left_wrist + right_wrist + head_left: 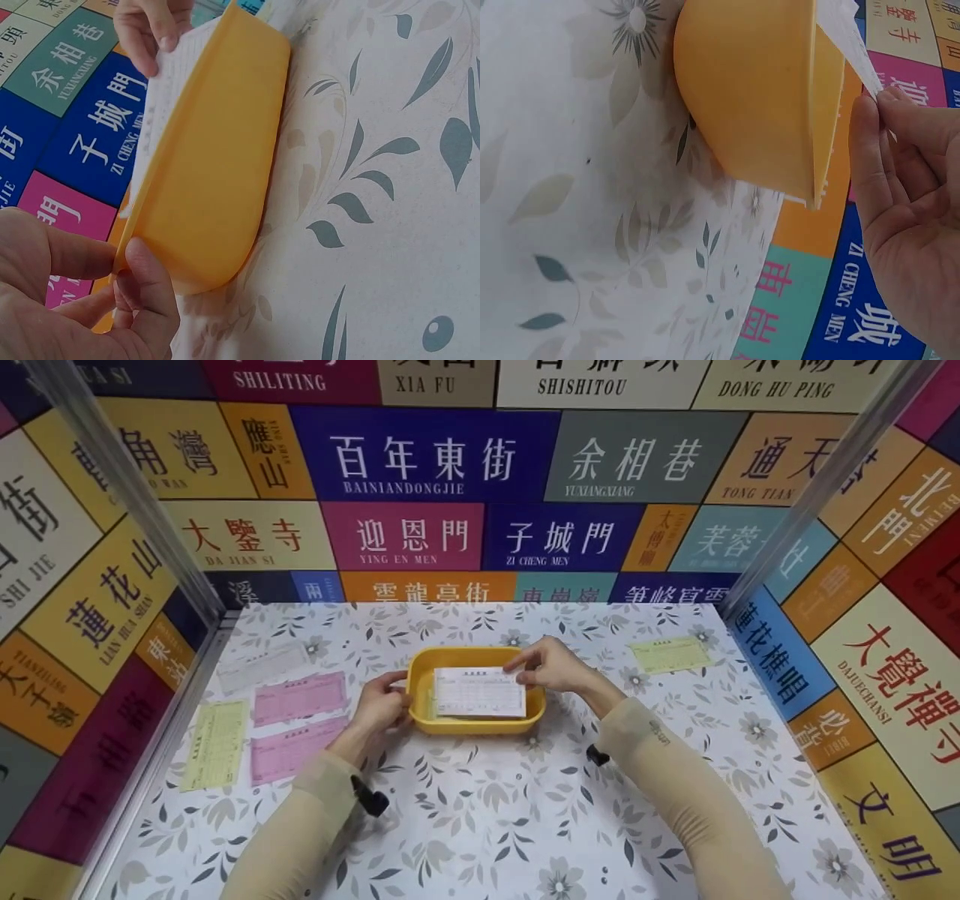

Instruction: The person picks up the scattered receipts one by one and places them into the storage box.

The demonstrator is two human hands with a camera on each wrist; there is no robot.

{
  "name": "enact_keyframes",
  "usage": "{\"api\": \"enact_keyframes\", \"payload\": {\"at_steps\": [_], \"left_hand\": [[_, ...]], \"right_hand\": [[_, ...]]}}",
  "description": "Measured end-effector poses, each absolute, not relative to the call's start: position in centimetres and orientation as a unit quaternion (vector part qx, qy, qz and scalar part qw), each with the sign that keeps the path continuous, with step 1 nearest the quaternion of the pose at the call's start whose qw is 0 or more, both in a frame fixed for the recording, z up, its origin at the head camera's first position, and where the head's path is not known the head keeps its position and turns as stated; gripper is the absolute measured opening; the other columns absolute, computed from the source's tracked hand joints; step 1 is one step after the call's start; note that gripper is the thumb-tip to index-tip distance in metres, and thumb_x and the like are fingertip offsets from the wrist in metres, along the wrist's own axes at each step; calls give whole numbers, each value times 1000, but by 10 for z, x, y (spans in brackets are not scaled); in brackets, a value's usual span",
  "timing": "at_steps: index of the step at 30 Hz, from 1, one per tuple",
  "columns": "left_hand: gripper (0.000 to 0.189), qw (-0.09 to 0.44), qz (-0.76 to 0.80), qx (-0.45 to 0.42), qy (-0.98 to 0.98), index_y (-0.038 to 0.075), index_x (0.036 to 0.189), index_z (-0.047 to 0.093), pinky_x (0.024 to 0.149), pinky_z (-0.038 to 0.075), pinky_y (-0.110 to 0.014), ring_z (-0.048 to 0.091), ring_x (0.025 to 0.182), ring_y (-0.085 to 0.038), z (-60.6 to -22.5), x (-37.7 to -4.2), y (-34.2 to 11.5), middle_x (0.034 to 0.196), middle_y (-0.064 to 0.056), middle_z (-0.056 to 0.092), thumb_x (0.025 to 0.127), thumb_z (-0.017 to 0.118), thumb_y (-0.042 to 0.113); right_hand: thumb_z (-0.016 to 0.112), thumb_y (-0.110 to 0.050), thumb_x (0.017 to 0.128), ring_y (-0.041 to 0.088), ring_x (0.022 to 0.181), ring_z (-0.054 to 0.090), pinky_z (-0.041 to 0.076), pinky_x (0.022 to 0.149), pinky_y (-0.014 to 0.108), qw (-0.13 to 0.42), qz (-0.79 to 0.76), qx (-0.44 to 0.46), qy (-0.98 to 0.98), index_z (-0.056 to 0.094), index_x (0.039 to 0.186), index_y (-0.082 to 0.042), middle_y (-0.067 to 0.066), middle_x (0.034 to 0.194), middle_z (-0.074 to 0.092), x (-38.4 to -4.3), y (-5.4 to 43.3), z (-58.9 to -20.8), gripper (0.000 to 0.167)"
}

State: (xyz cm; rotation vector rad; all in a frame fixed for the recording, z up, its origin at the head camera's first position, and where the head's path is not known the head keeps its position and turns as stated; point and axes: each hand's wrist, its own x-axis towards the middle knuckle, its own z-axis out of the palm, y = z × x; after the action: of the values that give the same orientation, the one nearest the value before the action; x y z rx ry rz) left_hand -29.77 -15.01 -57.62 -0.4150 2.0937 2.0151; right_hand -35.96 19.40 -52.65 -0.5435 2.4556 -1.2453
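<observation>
A yellow plastic basin (pixel 480 727) with rounded corners stands mid-table in the head view. My left hand (pixel 381 703) pinches its left rim between thumb and fingers, as the left wrist view shows with the basin wall (pixel 217 165) beside it. Over the basin's opening lies a white printed form (pixel 480 694), with other paper partly showing under its left side. The thumb and forefinger of my right hand (pixel 553 666) pinch the form's upper right corner. In the right wrist view that paper corner (pixel 859 56) rises above the rim, between the fingertips.
Left of the basin lie two pink forms (pixel 300 699), a yellow form (pixel 215 745) and a white form (pixel 262 666). Another yellow form (pixel 670 654) is at the back right. Printed panels (pixel 420 454) wall the flower-patterned table (pixel 480 825) at the back and sides.
</observation>
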Motion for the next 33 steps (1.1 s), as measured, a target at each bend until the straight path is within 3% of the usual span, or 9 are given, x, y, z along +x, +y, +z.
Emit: {"api": "enact_keyframes", "payload": {"at_steps": [2,5,8,11,17,20,24,28,33], "left_hand": [[70,108,675,-149,714,7,159,61,58,49,-25,55,63,-11,-576,-297,-150,118,-16,64,91,58,-9],[72,114,670,-155,717,10,160,61,61,52,-26,57,66,-11,-576,-297,-150,119,-16,64,91,58,-9],[73,118,669,-156,717,10,161,60,63,53,-28,56,67,-12,-576,-296,-150,119,-15,63,91,58,-8],[73,121,671,-156,715,10,162,59,63,51,-27,55,66,-11,-575,-297,-150,121,-16,63,91,57,-9],[75,126,672,-157,713,10,163,57,63,52,-27,56,67,-11,-575,-297,-150,126,-18,63,91,57,-9],[75,127,669,-158,715,10,163,58,64,54,-27,57,68,-11,-576,-296,-150,125,-18,64,90,59,-8],[73,116,679,-150,710,7,160,59,60,50,-26,54,64,-11,-576,-296,-150,112,-13,62,89,58,-10],[72,106,689,-142,703,4,159,60,57,46,-25,50,61,-11,-576,-297,-150,101,-6,57,89,57,-11],[72,112,679,-151,710,7,160,59,60,49,-26,53,64,-11,-575,-297,-150,108,-8,59,91,59,-10]], "right_hand": [[75,6,94,10,77,70,71,84,47,170,-430,-189,866,87,120,-5,22,108,85,-361,188,-530,31],[75,6,94,11,75,70,70,77,37,164,-402,-189,881,88,118,-7,19,102,85,-363,181,-536,31],[76,5,94,13,77,68,60,70,25,153,-359,-190,901,89,117,-10,15,100,84,-364,176,-540,30],[75,3,95,15,82,64,54,70,23,144,-319,-191,917,89,117,-11,11,101,83,-364,172,-540,30],[75,1,97,22,92,68,59,80,34,122,-283,-187,933,87,119,-9,11,108,81,-362,168,-542,27],[75,-2,99,29,112,74,64,100,44,106,-279,-188,936,86,121,-8,12,121,83,-360,169,-544,26],[74,-2,98,38,135,73,56,121,54,72,-282,-217,932,86,121,-3,16,135,81,-359,171,-543,25],[75,-1,97,42,135,73,57,120,57,41,-293,-240,925,85,120,0,19,141,78,-359,175,-538,25],[76,-2,97,39,125,78,63,110,56,23,-319,-236,918,86,118,-4,17,136,81,-360,182,-530,23]]}}
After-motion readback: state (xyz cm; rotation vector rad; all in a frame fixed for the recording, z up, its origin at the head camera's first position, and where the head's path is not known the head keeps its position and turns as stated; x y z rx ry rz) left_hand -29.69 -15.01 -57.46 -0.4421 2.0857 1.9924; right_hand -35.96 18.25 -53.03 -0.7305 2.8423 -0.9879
